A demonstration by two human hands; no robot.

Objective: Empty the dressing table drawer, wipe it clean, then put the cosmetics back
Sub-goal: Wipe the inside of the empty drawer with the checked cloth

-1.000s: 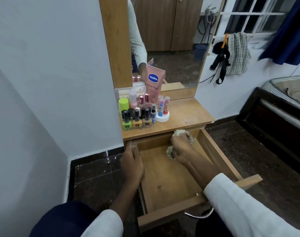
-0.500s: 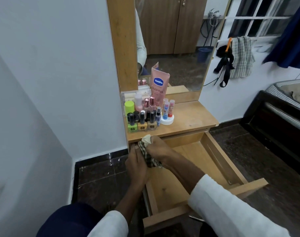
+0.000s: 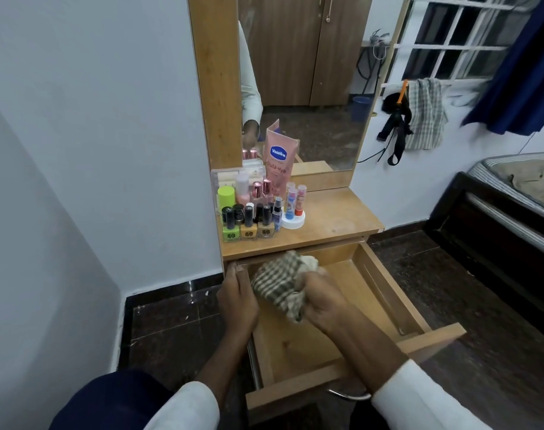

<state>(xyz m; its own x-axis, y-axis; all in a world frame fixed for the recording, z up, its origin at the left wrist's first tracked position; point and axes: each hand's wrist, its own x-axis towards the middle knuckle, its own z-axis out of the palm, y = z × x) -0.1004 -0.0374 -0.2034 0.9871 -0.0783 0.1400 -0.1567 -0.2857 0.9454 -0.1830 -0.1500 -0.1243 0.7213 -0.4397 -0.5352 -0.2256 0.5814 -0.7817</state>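
Observation:
The wooden drawer (image 3: 385, 293) of the dressing table stands pulled out, its floor bare. My right hand (image 3: 321, 297) grips a bunched checked cloth (image 3: 280, 280) at the drawer's back left corner. My left hand (image 3: 238, 301) rests on the drawer's left side wall, right beside the cloth. The cosmetics stand grouped on the left of the tabletop (image 3: 335, 218): a pink Vaseline tube (image 3: 278, 162), nail polish bottles (image 3: 249, 226), a green-capped bottle (image 3: 226, 197), pink-capped bottles (image 3: 261, 190) and lip balm sticks (image 3: 295, 198) on a white lid.
A mirror (image 3: 301, 82) rises behind the tabletop. A white wall (image 3: 93, 135) stands close on the left. A dark bed frame (image 3: 497, 243) lies to the right across dark floor tiles. A checked towel (image 3: 425, 113) and black straps hang at the window.
My right hand carried the cloth from the drawer's back middle to its back left corner. The left hand stayed on the left side wall.

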